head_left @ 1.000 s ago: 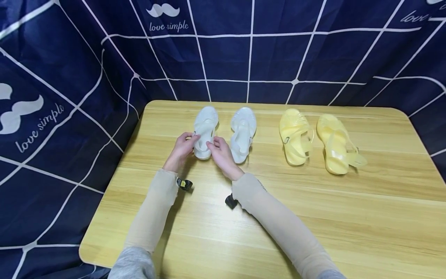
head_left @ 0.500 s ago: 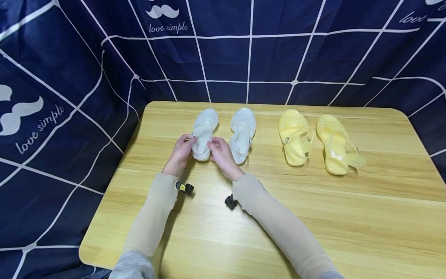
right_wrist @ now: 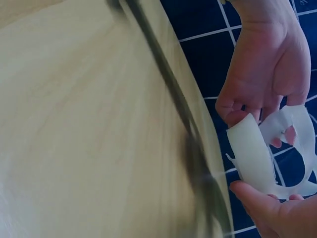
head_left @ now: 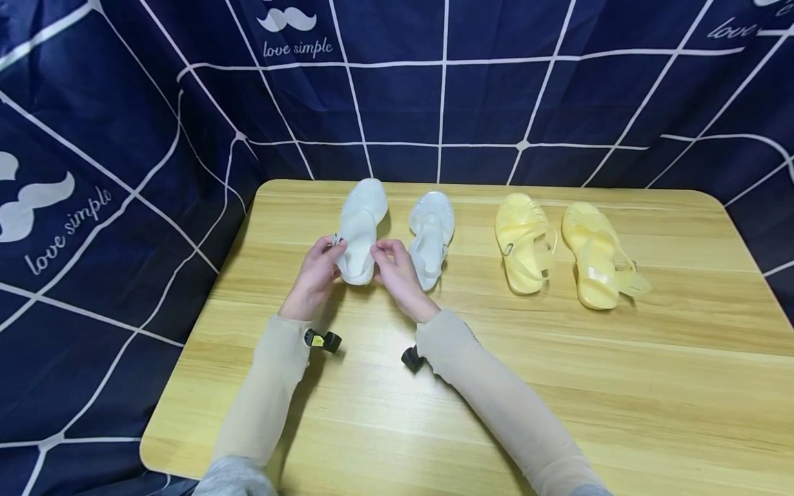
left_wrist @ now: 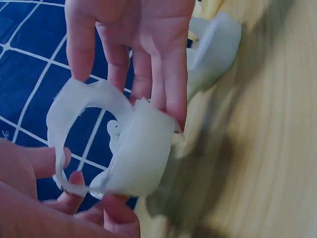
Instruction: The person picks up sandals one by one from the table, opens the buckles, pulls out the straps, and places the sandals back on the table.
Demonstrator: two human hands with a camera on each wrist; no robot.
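Note:
In the head view, a white jelly sandal is held between both hands, its toe pointing to the table's back edge. My left hand grips its left side near the strap's buckle. On the other side, my right hand holds the edge between thumb and fingers. The left wrist view shows the heel raised off the table, the ankle strap looping out from it. Just right of the hands lies a second white sandal, its strap across the footbed.
Two yellow jelly sandals, a nearer-left one and a farther-right one, lie on the right half of the wood-grain table. A dark blue cloth with white lines hangs behind and beside the table.
Both hands have lifted the left white sandal, so it looks larger and its toe reaches farther up the view. The other sandals stay where they were.

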